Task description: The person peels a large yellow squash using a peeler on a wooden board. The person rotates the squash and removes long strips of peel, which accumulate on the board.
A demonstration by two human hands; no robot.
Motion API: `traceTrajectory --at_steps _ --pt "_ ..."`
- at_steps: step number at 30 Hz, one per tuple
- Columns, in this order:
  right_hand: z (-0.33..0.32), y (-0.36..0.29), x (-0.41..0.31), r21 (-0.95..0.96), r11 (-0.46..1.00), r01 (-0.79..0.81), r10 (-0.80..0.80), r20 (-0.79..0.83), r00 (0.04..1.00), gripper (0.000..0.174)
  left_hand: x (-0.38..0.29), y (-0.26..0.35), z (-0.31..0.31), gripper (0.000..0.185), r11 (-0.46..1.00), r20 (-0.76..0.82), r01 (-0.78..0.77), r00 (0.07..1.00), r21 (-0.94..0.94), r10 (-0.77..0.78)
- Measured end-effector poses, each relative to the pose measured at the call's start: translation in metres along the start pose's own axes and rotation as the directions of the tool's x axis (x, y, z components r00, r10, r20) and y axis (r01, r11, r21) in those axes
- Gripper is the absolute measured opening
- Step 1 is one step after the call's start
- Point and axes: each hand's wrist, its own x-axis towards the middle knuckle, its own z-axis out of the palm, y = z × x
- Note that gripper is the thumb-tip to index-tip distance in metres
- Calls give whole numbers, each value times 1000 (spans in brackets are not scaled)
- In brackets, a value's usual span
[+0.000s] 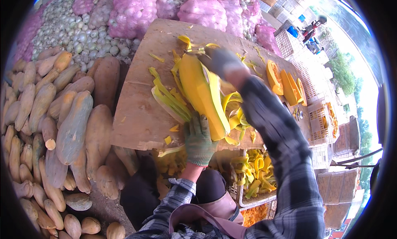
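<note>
A long, mostly peeled yellow squash (pixel 198 90) lies lengthwise on a wooden board (pixel 136 115). My left hand (pixel 200 143), in a green-grey knit glove, holds its near end, fingers along the left side and thumb by the tip. Over the far end is my right hand (pixel 225 62), gloved and blurred by motion. It is closed on a small hand tool (pixel 203 57), too blurred to name surely. Green-yellow peel strips (pixel 172 99) lie left of the squash, and curled peels (pixel 234 112) lie to its right.
Cut orange squash pieces (pixel 288 87) sit at the board's right side. A crate of peelings (pixel 254 174) stands below the near edge. Unpeeled squashes (pixel 74 130) are heaped at left. Loose onions (pixel 80 37) and pink mesh sacks (pixel 203 14) lie beyond; plastic crates (pixel 319 118) line the right.
</note>
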Motion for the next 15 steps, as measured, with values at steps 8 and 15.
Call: traceTrajectory --at_steps 8,15 --pt "48 0 -178 0 989 -149 149 10 989 42 0 3 3 98 997 39 64 997 38 -66" --pt "3 -45 -263 139 970 -201 214 -88 973 47 -2 3 -1 98 995 12 83 996 -58 -83"
